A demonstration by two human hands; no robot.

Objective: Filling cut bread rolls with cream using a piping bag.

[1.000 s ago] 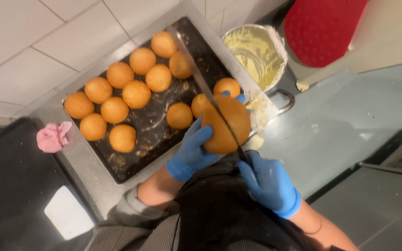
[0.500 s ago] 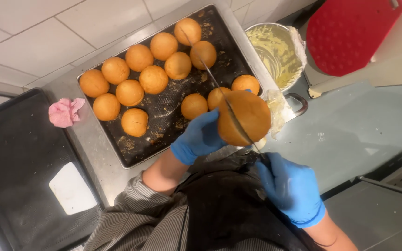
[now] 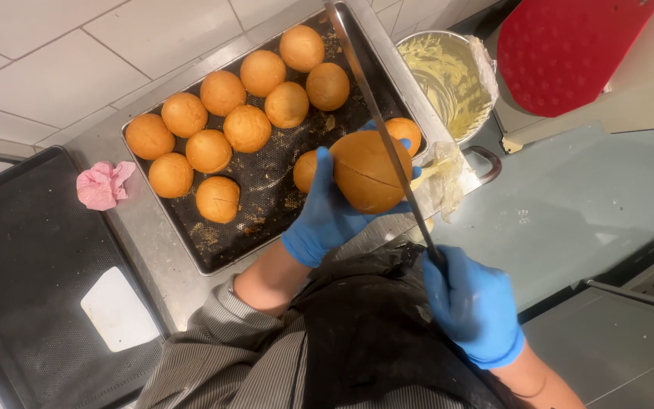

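Hands (image 3: 327,216) hold the bun (image 3: 365,170) higher now, knife (image 3: 380,129) deeper across it.

A stainless steel counter (image 3: 153,250) runs along a white tiled wall (image 3: 47,60). On it, against the wall edge, lies a dark baking tray (image 3: 266,201) lined with a crumb-strewn mat and carrying rows of round golden buns (image 3: 222,92). Just beside the tray's left end sits a crumpled pink cloth (image 3: 102,184). At the counter's left end lies a large black tray (image 3: 17,257), with a white plastic scraper (image 3: 119,309) resting at its near right edge. Past the baking tray's right end stands a metal bowl (image 3: 448,72) smeared with pale yellow cream, and beside it a red perforated board (image 3: 569,49) on a light surface.
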